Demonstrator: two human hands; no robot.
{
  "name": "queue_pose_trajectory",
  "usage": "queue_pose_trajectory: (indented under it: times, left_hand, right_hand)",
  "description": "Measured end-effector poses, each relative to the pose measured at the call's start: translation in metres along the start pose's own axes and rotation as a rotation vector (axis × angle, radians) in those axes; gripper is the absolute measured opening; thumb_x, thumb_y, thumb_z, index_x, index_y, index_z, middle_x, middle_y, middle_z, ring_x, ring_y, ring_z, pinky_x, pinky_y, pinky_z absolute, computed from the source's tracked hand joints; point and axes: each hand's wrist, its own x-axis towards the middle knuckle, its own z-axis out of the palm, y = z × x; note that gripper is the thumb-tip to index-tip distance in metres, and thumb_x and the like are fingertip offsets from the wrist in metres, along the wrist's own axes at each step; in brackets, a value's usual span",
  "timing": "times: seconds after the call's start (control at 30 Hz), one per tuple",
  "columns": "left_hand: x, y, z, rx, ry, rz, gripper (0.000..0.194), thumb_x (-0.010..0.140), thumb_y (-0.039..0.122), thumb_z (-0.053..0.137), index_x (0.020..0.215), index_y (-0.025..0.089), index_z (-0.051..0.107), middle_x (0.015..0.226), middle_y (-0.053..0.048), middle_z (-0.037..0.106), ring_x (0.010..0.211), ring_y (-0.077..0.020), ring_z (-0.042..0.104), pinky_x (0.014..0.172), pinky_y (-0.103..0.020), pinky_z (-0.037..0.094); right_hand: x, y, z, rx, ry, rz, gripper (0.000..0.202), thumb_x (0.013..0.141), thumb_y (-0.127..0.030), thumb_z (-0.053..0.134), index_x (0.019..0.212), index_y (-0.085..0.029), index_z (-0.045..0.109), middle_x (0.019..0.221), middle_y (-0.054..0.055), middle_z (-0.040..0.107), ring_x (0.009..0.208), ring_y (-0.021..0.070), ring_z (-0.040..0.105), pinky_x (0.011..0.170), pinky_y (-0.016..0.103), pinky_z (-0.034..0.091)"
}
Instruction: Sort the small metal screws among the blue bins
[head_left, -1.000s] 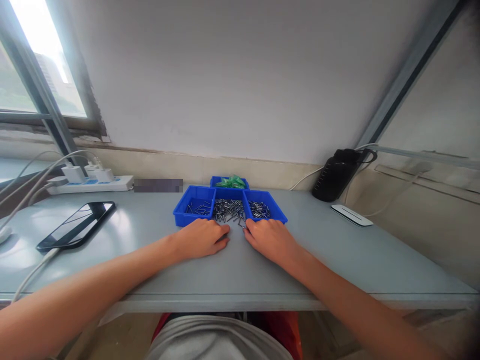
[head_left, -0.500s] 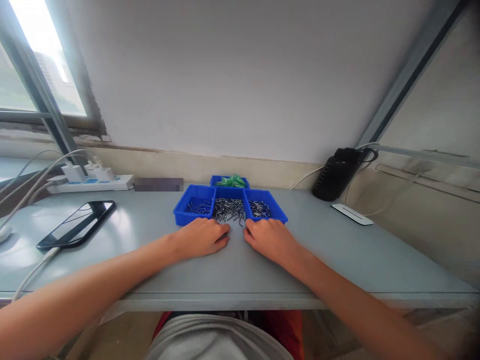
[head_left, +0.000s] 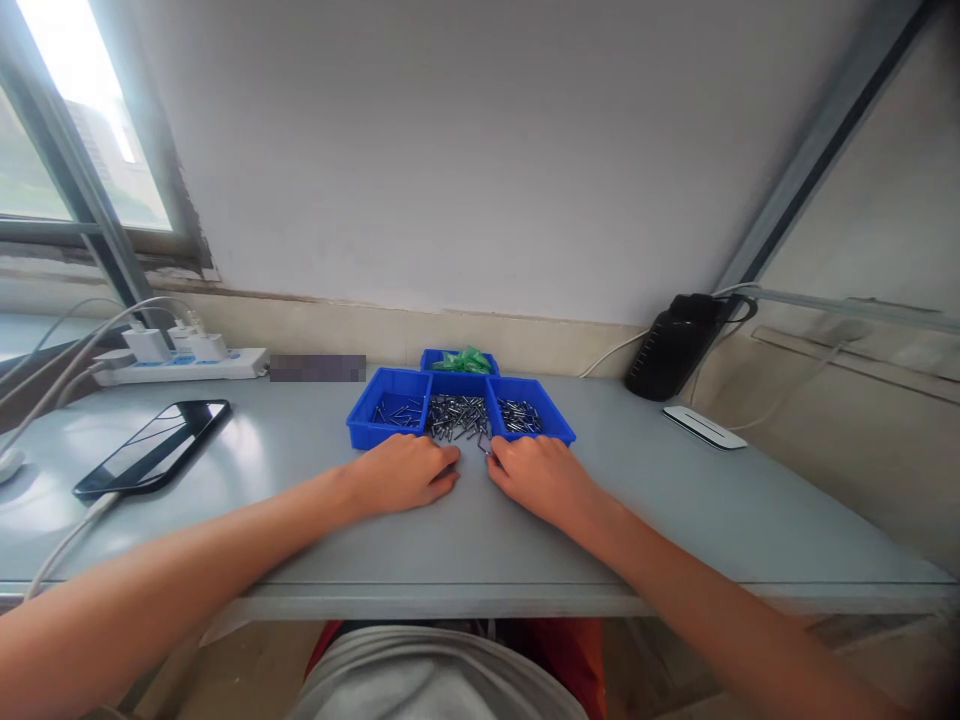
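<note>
My left hand [head_left: 409, 472] rests on the grey table just in front of the left blue bin [head_left: 363, 434], fingers curled; anything inside them is hidden. My right hand [head_left: 541, 476] lies before the right blue bin [head_left: 559, 424], its thumb and fingers pinched beside a small bent metal piece [head_left: 484, 446]. Between the side bins is a pile of small metal pieces [head_left: 456, 416] on the table. A few similar pieces lie in the left bin, and many in the right one. Behind, a third blue bin [head_left: 459, 381] holds green plastic [head_left: 466, 360].
A phone [head_left: 154, 448] with a cable lies at the left, near a white power strip [head_left: 187, 366] with chargers. At the right stand a black bottle [head_left: 670, 350] and a flat white object [head_left: 703, 427]. The table's front edge [head_left: 450, 600] runs before my body.
</note>
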Motion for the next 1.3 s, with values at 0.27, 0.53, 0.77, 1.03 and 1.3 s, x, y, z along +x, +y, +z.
queue_pose_trajectory:
  times: [0.27,0.53,0.77,1.03,1.3]
  left_hand:
    - [0.0004,0.0003,-0.0003,-0.011,-0.008,-0.023,0.03,0.089,0.037,0.033,0.093,0.017,0.055,0.07,-0.006,0.063,0.064,-0.0204,0.062,0.057,-0.028,0.043]
    - [0.0008,0.0003,0.0012,0.007,-0.006,-0.014,0.03,0.089,0.037,0.032,0.092,0.017,0.054,0.07,-0.006,0.063,0.064,-0.0203,0.062,0.056,-0.027,0.043]
    - [0.0005,0.0006,0.0002,0.023,-0.006,-0.005,0.029,0.09,0.036,0.032,0.094,0.018,0.054,0.072,-0.006,0.063,0.065,-0.0211,0.062,0.055,-0.028,0.043]
    - [-0.0002,-0.0004,0.001,0.027,0.01,0.0,0.029,0.09,0.037,0.032,0.092,0.018,0.054,0.07,-0.005,0.063,0.063,-0.0211,0.062,0.052,-0.027,0.042]
    - [0.0003,-0.0007,0.0013,0.026,0.005,-0.003,0.029,0.09,0.037,0.032,0.093,0.018,0.054,0.071,-0.005,0.063,0.064,-0.0216,0.062,0.053,-0.027,0.042]
  right_hand:
    - [0.0,0.0001,-0.001,-0.007,-0.029,0.017,0.029,0.09,-0.03,0.033,0.09,-0.017,0.058,0.074,0.01,0.067,0.07,0.0228,0.064,0.059,0.029,0.043]
    - [-0.0011,-0.001,-0.0022,0.007,-0.001,-0.008,0.028,0.09,-0.03,0.033,0.089,-0.017,0.059,0.072,0.008,0.067,0.068,0.0229,0.064,0.059,0.029,0.043]
    - [0.0002,-0.0005,-0.0004,0.004,-0.008,-0.013,0.028,0.09,-0.03,0.034,0.091,-0.017,0.059,0.073,0.008,0.067,0.069,0.0237,0.064,0.06,0.03,0.044]
    - [0.0011,0.0006,0.0011,0.008,-0.028,-0.003,0.03,0.091,-0.03,0.031,0.092,-0.017,0.059,0.075,0.009,0.067,0.071,0.0234,0.064,0.061,0.031,0.044]
    - [0.0001,0.0011,0.0006,0.007,-0.009,-0.007,0.03,0.09,-0.03,0.032,0.089,-0.017,0.059,0.073,0.009,0.066,0.068,0.0245,0.064,0.059,0.031,0.044]
